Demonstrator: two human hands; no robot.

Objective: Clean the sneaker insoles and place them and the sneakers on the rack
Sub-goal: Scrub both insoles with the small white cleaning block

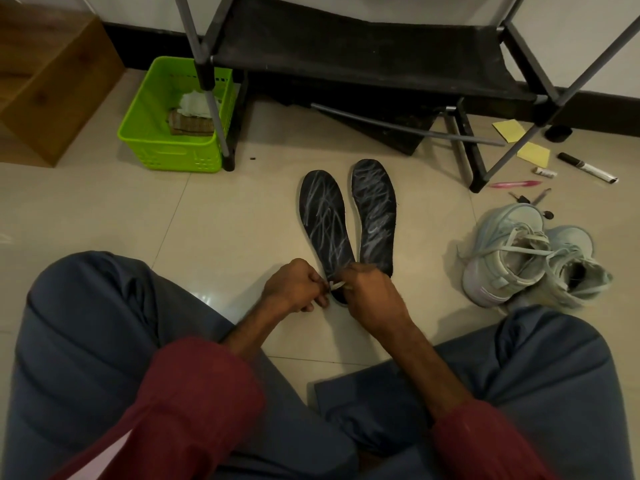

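Floor tile [426, 237] stretches wide between insoles [325, 220] and sneakers [512, 261].

I can read nothing from where I sit. The marker [587, 167] lying on the floor has a pale band along its barrel, but any print on it is too small to make out. The same goes for the small tube [544, 172] just beside it. The white marks across the two dark insoles [325, 220] in front of me are loose scribbled strokes, not letters or numbers. On the pale sneakers [530, 258] I cannot make out any brand or size mark.
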